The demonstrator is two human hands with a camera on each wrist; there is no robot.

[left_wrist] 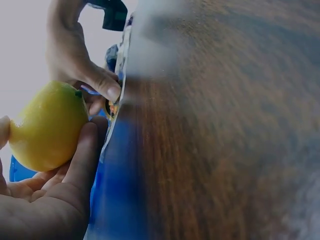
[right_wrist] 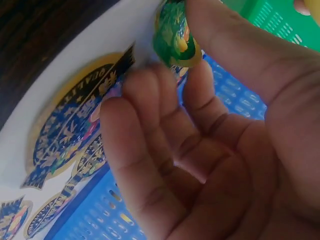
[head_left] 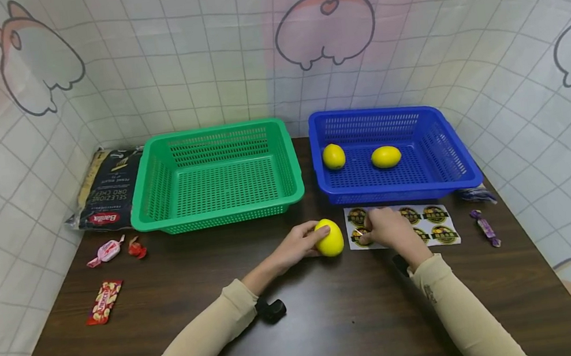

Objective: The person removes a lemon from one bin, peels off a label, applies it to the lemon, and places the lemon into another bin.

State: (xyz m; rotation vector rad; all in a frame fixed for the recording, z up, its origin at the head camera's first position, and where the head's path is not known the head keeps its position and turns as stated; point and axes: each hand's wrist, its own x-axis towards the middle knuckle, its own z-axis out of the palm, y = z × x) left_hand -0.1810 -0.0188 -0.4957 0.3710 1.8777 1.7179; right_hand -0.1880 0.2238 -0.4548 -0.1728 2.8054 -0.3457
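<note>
My left hand (head_left: 298, 245) grips a yellow lemon (head_left: 329, 238) above the table, left of a white sticker sheet (head_left: 423, 225). Thumb and fingers curve round the lemon's sides, as the left wrist view shows close up. Over the sheet's left part, my right hand (head_left: 391, 229) pinches one round green and gold sticker (right_wrist: 175, 35) by the thumb. That sticker looks bent up, partly off the sheet; the fingertips hide part of its edge. Dark round labels with gold rims cover the rest of the sheet. Two lemons (head_left: 334, 156) lie in the blue basket (head_left: 386, 195).
A green basket (head_left: 219, 217) stands at the back left, beside a black pasta bag (head_left: 114, 187). Wrapped candies (head_left: 109, 250) and a red packet (head_left: 105, 301) lie at the left. A purple candy (head_left: 486, 229) lies right of the sheet.
</note>
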